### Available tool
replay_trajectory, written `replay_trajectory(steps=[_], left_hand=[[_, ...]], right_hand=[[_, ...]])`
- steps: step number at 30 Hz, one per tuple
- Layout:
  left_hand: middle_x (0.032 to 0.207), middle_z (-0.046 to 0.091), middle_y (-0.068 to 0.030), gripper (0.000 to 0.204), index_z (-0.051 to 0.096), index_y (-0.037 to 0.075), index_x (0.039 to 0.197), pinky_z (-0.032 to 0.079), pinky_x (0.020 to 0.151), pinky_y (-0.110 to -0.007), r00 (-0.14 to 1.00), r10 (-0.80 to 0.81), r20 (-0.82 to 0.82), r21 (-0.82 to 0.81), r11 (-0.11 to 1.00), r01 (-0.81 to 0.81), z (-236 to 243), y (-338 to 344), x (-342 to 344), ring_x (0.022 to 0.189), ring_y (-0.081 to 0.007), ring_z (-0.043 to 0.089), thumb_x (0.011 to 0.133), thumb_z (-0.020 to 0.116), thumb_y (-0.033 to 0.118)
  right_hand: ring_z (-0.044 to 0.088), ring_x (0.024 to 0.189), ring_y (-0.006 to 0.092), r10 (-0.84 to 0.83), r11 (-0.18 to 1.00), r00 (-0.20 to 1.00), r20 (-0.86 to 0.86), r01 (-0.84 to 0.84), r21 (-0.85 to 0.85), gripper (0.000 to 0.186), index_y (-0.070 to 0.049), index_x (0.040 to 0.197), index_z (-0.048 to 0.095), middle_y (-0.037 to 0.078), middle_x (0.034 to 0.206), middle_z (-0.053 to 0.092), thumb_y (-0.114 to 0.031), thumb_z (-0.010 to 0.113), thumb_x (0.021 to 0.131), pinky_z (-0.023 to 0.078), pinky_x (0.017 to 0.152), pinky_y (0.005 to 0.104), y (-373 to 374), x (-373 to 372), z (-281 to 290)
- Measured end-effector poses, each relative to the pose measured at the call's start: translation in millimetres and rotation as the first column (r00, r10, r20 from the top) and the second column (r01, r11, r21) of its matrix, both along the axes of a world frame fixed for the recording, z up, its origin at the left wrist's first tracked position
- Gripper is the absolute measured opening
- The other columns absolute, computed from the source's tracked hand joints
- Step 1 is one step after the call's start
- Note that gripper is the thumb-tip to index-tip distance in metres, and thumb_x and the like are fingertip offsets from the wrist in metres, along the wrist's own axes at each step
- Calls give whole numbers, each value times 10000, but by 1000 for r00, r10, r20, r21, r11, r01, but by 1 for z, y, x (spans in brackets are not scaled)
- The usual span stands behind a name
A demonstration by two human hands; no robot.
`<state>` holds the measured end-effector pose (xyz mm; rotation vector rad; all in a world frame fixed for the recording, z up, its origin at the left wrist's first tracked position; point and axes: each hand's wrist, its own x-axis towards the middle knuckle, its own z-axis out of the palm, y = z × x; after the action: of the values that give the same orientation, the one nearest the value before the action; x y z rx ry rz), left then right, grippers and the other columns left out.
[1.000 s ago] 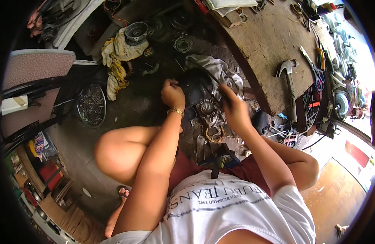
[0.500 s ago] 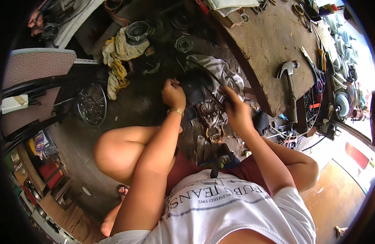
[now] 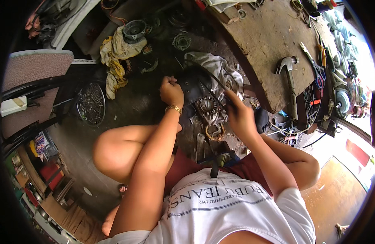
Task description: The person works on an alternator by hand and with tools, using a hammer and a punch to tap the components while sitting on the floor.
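So the left hand (image 3: 171, 92) was up by the left side of a black casing (image 3: 191, 87), fingers curled in. Honestly can't tell if it was pinching anything. The right hand (image 3: 239, 116) was wrapped around the near end of a thin, dark curved strip (image 3: 214, 76) that arced over toward the far side of the casing. The casing itself sat low, between the hands and off the left edge of the workbench (image 3: 268, 44), with a finned round part (image 3: 207, 105) just on its near side and a grey-white cloth (image 3: 229, 75) beside it.

Up on the workbench, a hammer (image 3: 291, 81) lay by the near corner, handle poking past the near edge, with scissors (image 3: 318, 73) along the right edge. Over on the left side of the floor (image 3: 130, 107) there was a bowl (image 3: 105, 107) full of small metal bits, and farther back a yellow-stained rag (image 3: 114, 53) with a round metal housing (image 3: 134, 30) on it.
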<state>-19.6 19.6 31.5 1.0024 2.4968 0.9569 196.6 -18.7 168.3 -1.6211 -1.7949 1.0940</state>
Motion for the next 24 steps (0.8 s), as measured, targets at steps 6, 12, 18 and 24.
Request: replay_trajectory(steps=[6,12,18,24], left_hand=[[797,702,-94,131,617,127,753,507,624,-443,996,-84,-39,-2,996,84,5,4,12,742,-340,668,770,539,23],[761,686,-103,135,626,131,765,506,637,-457,993,-110,-47,-68,992,107,8,5,4,749,-351,663,780,527,41],[846,713,-70,140,619,122,768,512,654,-434,998,-55,18,20,998,55,4,1,2,791,-322,675,784,522,22],[796,698,-91,117,614,121,750,512,644,-449,1000,-29,12,-207,978,31,15,11,13,776,-340,669,773,538,35]], right_hand=[[642,885,411,-90,987,996,-5,88,-135,504,-159,1295,539,254,930,647,29,527,828,513,747,441,2,-10,-43],[623,770,442,-52,999,997,-50,51,-15,475,-207,1309,513,269,791,616,-59,529,859,489,680,476,45,-40,-64],[658,989,341,-10,996,997,-71,3,-89,533,-142,1291,541,211,1084,654,97,476,819,524,805,381,-26,29,36],[621,789,430,-71,993,996,-48,75,94,492,-163,1298,528,268,820,620,-13,520,829,490,690,479,64,-60,-76]])
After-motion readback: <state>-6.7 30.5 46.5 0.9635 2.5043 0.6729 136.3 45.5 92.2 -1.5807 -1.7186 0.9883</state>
